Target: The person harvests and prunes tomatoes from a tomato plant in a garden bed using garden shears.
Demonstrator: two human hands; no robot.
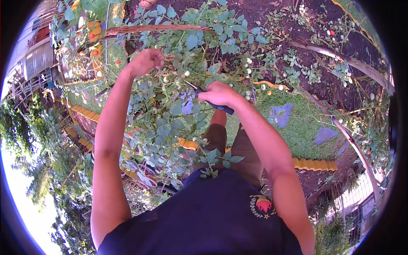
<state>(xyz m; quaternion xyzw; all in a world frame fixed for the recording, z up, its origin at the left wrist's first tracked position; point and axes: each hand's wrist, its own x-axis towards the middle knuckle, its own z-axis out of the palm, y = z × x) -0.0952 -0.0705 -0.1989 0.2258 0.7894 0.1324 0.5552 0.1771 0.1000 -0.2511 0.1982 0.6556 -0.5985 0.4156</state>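
Note:
My right hand is wrapped round the dark handles of a pair of pruning shears. Their narrow metal blades point up and left into the leaves of a tomato plant. My left hand is raised at the upper left among dry stems, its fingers curled together. Whatever those fingers may hold is too small to make out. Between the two hands hang a pale green tomato and thin stems. To the right of the shears, a string of whitish-green tomatoes hangs down.
A brown wooden pole crosses above my left hand. Another weathered pole slants at the right. Yellow corrugated edging borders the grass, where a flat stone lies. Several red tomatoes hang at the left.

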